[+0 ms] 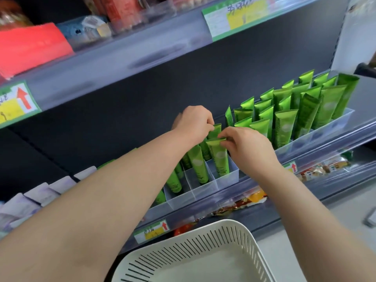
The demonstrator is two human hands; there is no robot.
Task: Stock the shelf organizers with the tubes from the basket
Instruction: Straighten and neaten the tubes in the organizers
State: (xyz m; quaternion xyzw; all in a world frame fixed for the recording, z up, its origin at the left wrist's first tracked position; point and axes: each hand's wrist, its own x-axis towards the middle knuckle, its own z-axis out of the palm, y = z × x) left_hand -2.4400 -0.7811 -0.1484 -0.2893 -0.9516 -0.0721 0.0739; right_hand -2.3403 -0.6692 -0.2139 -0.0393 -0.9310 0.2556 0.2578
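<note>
Left hand [194, 122]: its fingers pinched the flat top of the back green tube [215, 131].
Right hand [249, 153]: its finger and thumb pinched the flat top of the front green tube [220, 159].
Front green tube: stood up in the front right slot of the near clear organizer [226, 180], right below the fingers.
Back green tube: just behind the front one.
Far clear organizer [323, 130]: held many green tubes.
White basket [203, 247]: sat low, under both arms.

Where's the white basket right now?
The white basket is at the bottom middle of the head view, below the clear organizer and just right of the yellow price label.
</note>
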